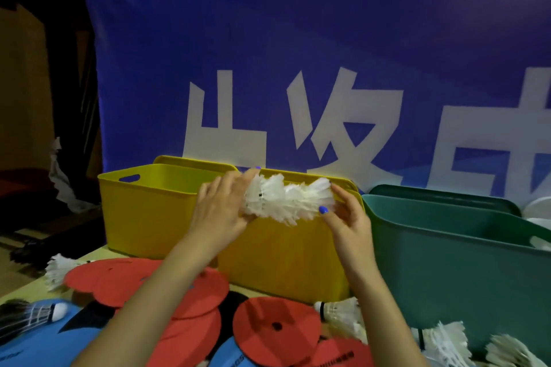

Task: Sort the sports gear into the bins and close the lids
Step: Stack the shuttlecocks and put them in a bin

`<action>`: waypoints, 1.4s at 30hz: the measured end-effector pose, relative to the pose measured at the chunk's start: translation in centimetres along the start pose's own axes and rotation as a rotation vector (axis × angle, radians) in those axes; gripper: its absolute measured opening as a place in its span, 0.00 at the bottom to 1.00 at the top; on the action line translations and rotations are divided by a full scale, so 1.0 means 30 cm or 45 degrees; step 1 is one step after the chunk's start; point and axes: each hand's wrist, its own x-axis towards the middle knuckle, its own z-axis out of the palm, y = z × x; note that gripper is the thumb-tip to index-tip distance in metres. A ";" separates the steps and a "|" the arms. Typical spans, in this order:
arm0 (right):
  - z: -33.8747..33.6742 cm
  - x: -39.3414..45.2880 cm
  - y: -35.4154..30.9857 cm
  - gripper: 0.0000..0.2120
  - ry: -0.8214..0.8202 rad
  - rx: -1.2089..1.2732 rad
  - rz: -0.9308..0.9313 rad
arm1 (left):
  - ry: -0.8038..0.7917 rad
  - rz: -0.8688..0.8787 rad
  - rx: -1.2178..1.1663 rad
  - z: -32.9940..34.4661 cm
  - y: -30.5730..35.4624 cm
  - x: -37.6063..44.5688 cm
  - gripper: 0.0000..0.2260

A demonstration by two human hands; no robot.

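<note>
Above the near rim of the yellow plastic bin (283, 262), the left hand (222, 205) and right hand (347, 217) are holding a stacked row of white feathered shuttlecocks (287, 198) between them, each grip clamped on one end with fingers curled round the feathers. On the table (38, 286) nearer the camera, flat red discs (275, 326), blue paddles (38, 345) and loose white shuttlecocks (340, 311) are lying scattered, while a dark green plastic bin (456, 277) is standing just to the right of the yellow one.
</note>
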 end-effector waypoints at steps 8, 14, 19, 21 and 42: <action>-0.081 0.113 0.072 0.43 -0.279 -1.045 0.189 | -0.788 -0.248 -0.056 0.154 0.017 0.173 0.50; -0.167 -0.131 0.158 0.33 -0.089 -0.801 0.004 | -0.161 -0.069 -0.305 0.179 0.108 -0.122 0.22; -0.246 -0.226 0.262 0.23 -0.068 -1.209 0.279 | -0.445 -0.222 -0.544 0.203 0.183 -0.395 0.15; -0.260 -0.245 0.282 0.22 -0.161 -1.300 0.433 | -0.556 -0.284 -0.616 0.202 0.172 -0.428 0.08; -0.185 -0.260 0.245 0.18 -0.295 -1.249 0.257 | -0.545 -0.575 -1.045 0.173 0.110 -0.428 0.13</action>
